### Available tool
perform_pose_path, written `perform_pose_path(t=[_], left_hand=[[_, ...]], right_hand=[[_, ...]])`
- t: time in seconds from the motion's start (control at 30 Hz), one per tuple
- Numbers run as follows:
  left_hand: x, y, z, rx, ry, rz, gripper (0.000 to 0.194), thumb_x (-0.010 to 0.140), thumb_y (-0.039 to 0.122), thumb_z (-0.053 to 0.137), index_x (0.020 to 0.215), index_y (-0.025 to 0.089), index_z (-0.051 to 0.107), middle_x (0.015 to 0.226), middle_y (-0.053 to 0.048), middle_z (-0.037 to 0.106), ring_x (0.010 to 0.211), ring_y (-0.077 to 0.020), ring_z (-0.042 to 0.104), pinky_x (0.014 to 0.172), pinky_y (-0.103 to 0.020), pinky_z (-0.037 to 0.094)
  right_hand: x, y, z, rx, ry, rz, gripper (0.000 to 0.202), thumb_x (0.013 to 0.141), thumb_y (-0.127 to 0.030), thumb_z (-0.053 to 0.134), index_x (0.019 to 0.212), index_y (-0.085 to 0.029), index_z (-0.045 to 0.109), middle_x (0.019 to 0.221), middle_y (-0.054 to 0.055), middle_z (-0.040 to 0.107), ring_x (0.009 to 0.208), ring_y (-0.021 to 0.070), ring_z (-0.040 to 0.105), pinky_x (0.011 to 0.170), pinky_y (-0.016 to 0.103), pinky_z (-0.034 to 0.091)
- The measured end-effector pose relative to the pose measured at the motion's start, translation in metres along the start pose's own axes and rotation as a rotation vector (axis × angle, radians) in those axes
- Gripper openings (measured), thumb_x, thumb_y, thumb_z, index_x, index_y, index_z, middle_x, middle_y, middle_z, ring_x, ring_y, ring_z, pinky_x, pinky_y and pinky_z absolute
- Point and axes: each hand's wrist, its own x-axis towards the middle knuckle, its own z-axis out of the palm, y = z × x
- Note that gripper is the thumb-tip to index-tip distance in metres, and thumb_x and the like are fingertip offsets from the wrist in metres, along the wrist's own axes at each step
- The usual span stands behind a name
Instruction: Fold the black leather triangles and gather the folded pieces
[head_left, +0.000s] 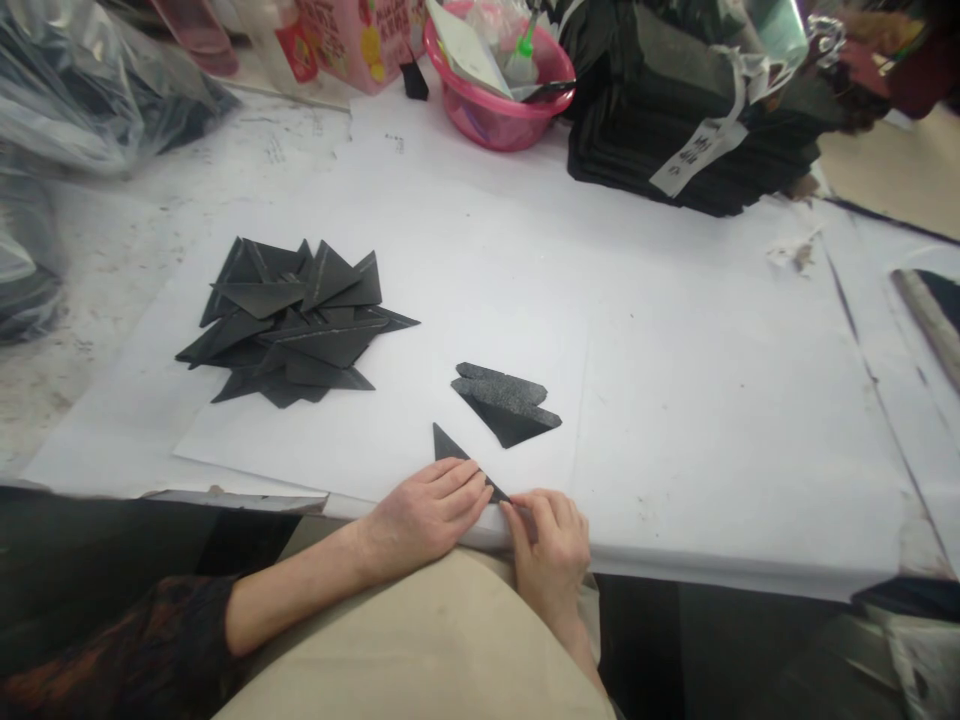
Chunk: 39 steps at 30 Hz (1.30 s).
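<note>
A black folded triangular piece (451,446) lies at the front edge of the white-covered table. The fingers of my left hand (424,510) are pressed together over its long edge, holding it against the surface, with the thumb hidden. At the piece's right corner, my right hand (553,540) pinches the tip between thumb and fingers. Just beyond my hands sit a few black pieces (510,425) with speckled grey strips, stacked unevenly. A loose pile of several black triangular pieces (300,330) spreads to the left.
White paper (675,400) covers the table. Toward the back stand a pink basin (495,125) with a green-tipped bottle (523,60), a pink box (360,40), and a tall stack of black pieces (637,130) with a white tag (697,155). Plastic-wrapped bundles (97,90) lie at left.
</note>
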Motion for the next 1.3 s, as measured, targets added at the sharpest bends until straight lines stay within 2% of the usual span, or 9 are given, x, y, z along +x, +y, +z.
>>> perform_pose_path(t=[0.13, 0.33, 0.43, 0.53, 0.63, 0.8, 0.97, 1.1, 1.3], left_hand=[[0.001, -0.002, -0.003, -0.043, 0.044, -0.022, 0.022, 0.097, 0.01, 0.048, 0.112, 0.009, 0.064, 0.117, -0.01, 0.066, 0.115, -0.0252, 0.058, 0.098, -0.039, 0.052], [0.013, -0.006, -0.007, -0.098, 0.049, -0.088, 0.021, 0.097, 0.012, 0.049, 0.114, 0.01, 0.062, 0.109, -0.01, 0.066, 0.109, -0.0228, 0.058, 0.095, -0.039, 0.05], [0.021, -0.007, -0.005, -0.107, 0.001, -0.128, 0.021, 0.098, 0.013, 0.049, 0.114, 0.013, 0.062, 0.107, -0.009, 0.064, 0.11, -0.023, 0.056, 0.097, -0.041, 0.047], [0.029, -0.008, -0.005, -0.223, -0.061, -0.19, 0.012, 0.097, 0.018, 0.053, 0.098, 0.016, 0.064, 0.093, -0.005, 0.062, 0.099, -0.0208, 0.056, 0.09, -0.037, 0.047], [0.035, -0.009, -0.012, -0.383, -0.133, -0.28, 0.017, 0.098, 0.021, 0.053, 0.084, 0.015, 0.061, 0.086, -0.004, 0.058, 0.089, -0.0185, 0.054, 0.081, -0.033, 0.046], [0.041, -0.01, -0.024, -0.6, -0.21, -0.376, 0.017, 0.099, 0.021, 0.049, 0.086, 0.015, 0.059, 0.086, -0.004, 0.059, 0.085, -0.0179, 0.053, 0.077, -0.031, 0.044], [0.04, -0.007, -0.026, -0.656, -0.236, -0.413, 0.016, 0.098, 0.02, 0.05, 0.085, 0.016, 0.057, 0.084, -0.002, 0.059, 0.081, -0.0173, 0.052, 0.074, -0.029, 0.042], [0.038, -0.008, -0.028, -0.668, -0.274, -0.431, 0.014, 0.098, 0.022, 0.052, 0.09, 0.017, 0.061, 0.085, -0.002, 0.062, 0.082, -0.0173, 0.055, 0.075, -0.029, 0.042], [0.03, -0.018, -0.034, -0.636, -0.313, -0.456, 0.023, 0.1, 0.031, 0.05, 0.088, 0.017, 0.065, 0.082, -0.003, 0.062, 0.078, -0.0166, 0.056, 0.072, -0.027, 0.043]], right_hand=[[0.002, -0.004, -0.001, -0.006, -0.061, 0.057, 0.012, 0.094, -0.03, 0.059, 0.087, -0.021, 0.061, 0.084, 0.002, 0.062, 0.084, 0.0175, 0.054, 0.079, 0.032, 0.035], [-0.001, -0.004, 0.003, 0.079, -0.001, -0.017, 0.011, 0.095, -0.025, 0.057, 0.086, -0.02, 0.059, 0.08, 0.0, 0.063, 0.078, 0.0152, 0.054, 0.081, 0.032, 0.036], [-0.002, -0.002, 0.005, 0.154, 0.026, -0.038, 0.009, 0.094, -0.021, 0.057, 0.086, -0.02, 0.059, 0.078, -0.001, 0.063, 0.075, 0.0135, 0.055, 0.08, 0.03, 0.039], [-0.002, -0.002, 0.004, 0.264, 0.021, 0.015, 0.004, 0.093, -0.022, 0.059, 0.09, -0.021, 0.061, 0.08, -0.001, 0.064, 0.076, 0.0131, 0.056, 0.075, 0.027, 0.043], [0.0, -0.003, -0.001, 0.402, -0.034, 0.101, 0.008, 0.092, -0.024, 0.06, 0.099, -0.021, 0.062, 0.084, -0.001, 0.065, 0.076, 0.0124, 0.059, 0.072, 0.025, 0.046], [0.006, -0.006, -0.013, 0.563, -0.163, 0.206, 0.009, 0.092, -0.028, 0.061, 0.095, -0.022, 0.067, 0.087, -0.001, 0.067, 0.08, 0.0129, 0.061, 0.075, 0.025, 0.048], [0.01, -0.009, -0.019, 0.623, -0.224, 0.301, 0.017, 0.093, -0.034, 0.059, 0.086, -0.021, 0.068, 0.084, -0.001, 0.068, 0.08, 0.0134, 0.062, 0.074, 0.024, 0.046], [0.012, -0.012, -0.02, 0.604, -0.223, 0.331, 0.021, 0.094, -0.036, 0.056, 0.084, -0.02, 0.066, 0.082, 0.0, 0.067, 0.077, 0.0136, 0.061, 0.073, 0.024, 0.045], [0.019, -0.011, -0.021, 0.632, -0.214, 0.362, 0.022, 0.091, -0.038, 0.058, 0.083, -0.019, 0.064, 0.08, 0.001, 0.067, 0.076, 0.0144, 0.061, 0.072, 0.024, 0.047]])
